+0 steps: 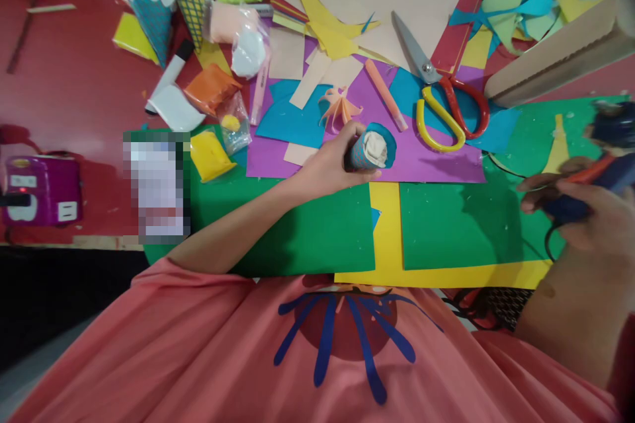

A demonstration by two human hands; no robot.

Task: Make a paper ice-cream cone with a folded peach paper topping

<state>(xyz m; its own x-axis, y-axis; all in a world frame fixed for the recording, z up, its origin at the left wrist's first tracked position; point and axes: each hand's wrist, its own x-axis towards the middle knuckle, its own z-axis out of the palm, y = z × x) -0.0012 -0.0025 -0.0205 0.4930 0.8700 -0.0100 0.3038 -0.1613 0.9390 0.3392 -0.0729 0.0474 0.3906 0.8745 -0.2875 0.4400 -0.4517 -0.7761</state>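
My left hand [340, 162] is wrapped round a blue patterned paper cone [364, 153], whose open end faces up toward me and is stuffed with crumpled whitish paper [376, 147]. At the right edge, my right hand [588, 208] grips a dark blue and orange hot glue gun [570, 205] with a black cord, blurred by motion. Just behind the cone sits a curled peach paper piece [340, 108]. Big scissors [429, 73] with one red and one yellow handle lie with blades apart beyond it. A peach marker [387, 96] rests between them on purple paper [317, 166].
Green sheets [297, 231] and a yellow one [387, 231] cover the near table. Finished-looking paper cones [151, 20], clay packets [211, 155] and a marker [171, 73] crowd the left. A phone [156, 188], purple power box [42, 192], cardboard piece [560, 53] and paper scraps [510, 0] surround.
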